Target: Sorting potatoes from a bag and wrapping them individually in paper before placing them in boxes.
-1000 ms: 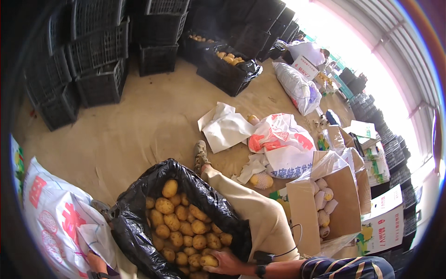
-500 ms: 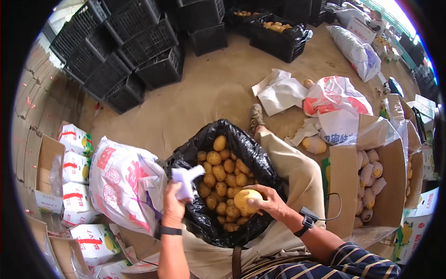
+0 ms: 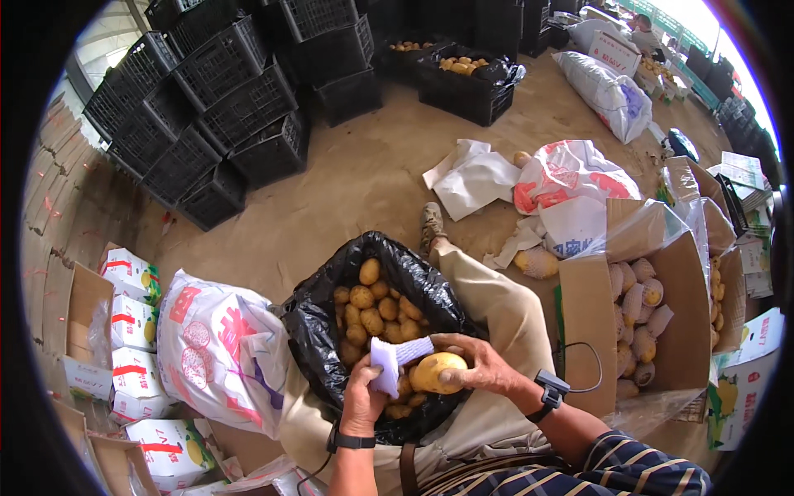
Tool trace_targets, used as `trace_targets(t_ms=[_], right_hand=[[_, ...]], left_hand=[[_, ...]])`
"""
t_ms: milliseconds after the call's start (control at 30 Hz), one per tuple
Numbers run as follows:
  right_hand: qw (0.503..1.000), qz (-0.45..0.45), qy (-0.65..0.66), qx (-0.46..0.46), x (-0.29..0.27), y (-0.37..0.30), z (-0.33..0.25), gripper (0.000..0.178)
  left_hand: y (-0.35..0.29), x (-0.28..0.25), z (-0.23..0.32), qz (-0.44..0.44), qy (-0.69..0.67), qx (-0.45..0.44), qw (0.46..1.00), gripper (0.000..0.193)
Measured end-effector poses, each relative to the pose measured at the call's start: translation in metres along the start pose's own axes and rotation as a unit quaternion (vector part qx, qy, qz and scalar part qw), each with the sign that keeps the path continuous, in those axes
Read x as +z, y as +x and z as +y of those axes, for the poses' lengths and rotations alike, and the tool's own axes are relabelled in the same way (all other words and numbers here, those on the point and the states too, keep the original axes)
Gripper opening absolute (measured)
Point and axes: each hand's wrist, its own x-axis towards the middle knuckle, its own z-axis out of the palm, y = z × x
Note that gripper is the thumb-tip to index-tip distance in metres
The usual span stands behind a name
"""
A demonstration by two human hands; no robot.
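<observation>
My right hand [image 3: 481, 366] grips a large yellow potato [image 3: 436, 373] over a crate lined with a black plastic bag [image 3: 310, 318]. Close beside it, my left hand [image 3: 364, 401] is closed on a pale lilac foam net sleeve [image 3: 385, 366]; one end of the sleeve reaches toward the potato, and whether they touch I cannot tell. Below both hands, loose potatoes [image 3: 361, 298] fill the lined crate between my legs. My hands and the sleeve hide some of them.
An open cardboard box [image 3: 682, 322] of net-wrapped potatoes [image 3: 637, 306] stands at right. At left are a white printed sack [image 3: 219, 355] and small white cartons [image 3: 132, 322]. Black crates [image 3: 240, 91] are stacked behind. White paper [image 3: 475, 178] and another sack [image 3: 579, 169] lie ahead.
My left hand has brought the foam sleeve right, close to the potato in my right hand. The view has shifted, so the surroundings sit lower and a little further left.
</observation>
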Motion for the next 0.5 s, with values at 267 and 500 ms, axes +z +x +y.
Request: trace_targets(t_ms=[267,500], right_hand=[[0.997,-0.068,-0.004,0.043,-0.010,-0.011,0.004,0.091],[0.995,-0.077,-0.016,0.059,-0.010,-0.016,0.010,0.094]], left_hand=[[-0.013,0.009,-0.018,0.053,-0.069,-0.059,0.994,0.043],[-0.015,0.008,-0.032,0.072,-0.113,-0.080,0.988,0.042]])
